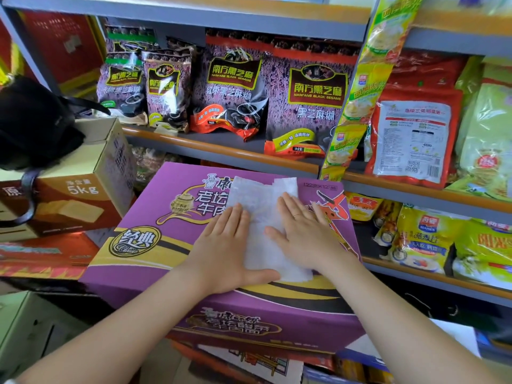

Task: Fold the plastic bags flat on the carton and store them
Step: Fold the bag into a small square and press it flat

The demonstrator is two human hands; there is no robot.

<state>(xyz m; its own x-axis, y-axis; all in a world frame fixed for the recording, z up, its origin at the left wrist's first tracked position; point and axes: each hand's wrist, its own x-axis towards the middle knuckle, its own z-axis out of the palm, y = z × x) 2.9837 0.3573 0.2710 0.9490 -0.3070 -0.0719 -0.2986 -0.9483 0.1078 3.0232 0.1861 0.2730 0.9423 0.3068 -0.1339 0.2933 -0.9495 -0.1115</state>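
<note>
Two flat hands (pixel 266 239) on one plastic bag (pixel 260 195), one carton (pixel 155 217)

Grey metal shelving (pixel 194 151) with orange edge trim carries purple black-sesame packets (pixel 307 101) and green-yellow cereal bags (pixel 421 239). Brown 5kg carton (pixel 83 189) stands left, black bag (pixel 33 126) on top.

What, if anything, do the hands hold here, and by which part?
Nothing is gripped. The left hand and right hand lie flat, fingers straight, pressing the white plastic bag onto the purple carton.
</note>
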